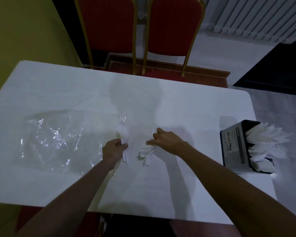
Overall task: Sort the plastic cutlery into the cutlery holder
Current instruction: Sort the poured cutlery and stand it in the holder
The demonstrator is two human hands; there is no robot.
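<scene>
- The left hand (pixel 113 149) is gripping a small bundle of white spoons (pixel 124 134), about the middle of the tabletop (pixel 161 194).
- The right hand (pixel 166 141) is resting with bent fingers on a heap of white cutlery (pixel 147 153) just beside; I cannot tell if it is gripping any piece.
- The cutlery holder (pixel 236 146) is standing at the right edge, well apart from both hands, with white pieces sticking out of it.
- A bare white surface is stretching between the right hand and the holder.
- A clear plastic bag (pixel 55 139) is lying over the left half.
- Two red chairs (pixel 109 31) are standing behind the far edge.

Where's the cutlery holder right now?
In the head view, the holder sits at the table's right edge, to the right of the right hand, with white cutlery sticking out of it.
</scene>
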